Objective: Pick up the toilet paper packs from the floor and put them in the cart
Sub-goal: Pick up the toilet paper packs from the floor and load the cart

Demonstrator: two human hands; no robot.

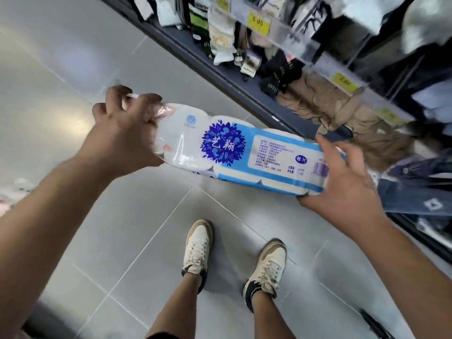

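A long toilet paper pack, white rolls in clear plastic with a blue flower label, is held level above the floor in front of me. My left hand grips the bunched plastic at its left end. At the pack's right end, my right hand holds it from the side and below, fingers spread against the wrapper. No cart shows in this view.
A dark shelf unit runs diagonally along the right, filled with socks, packets and folded clothes, with yellow price tags. Grey floor tiles spread to the left. My two feet in pale sneakers stand below the pack.
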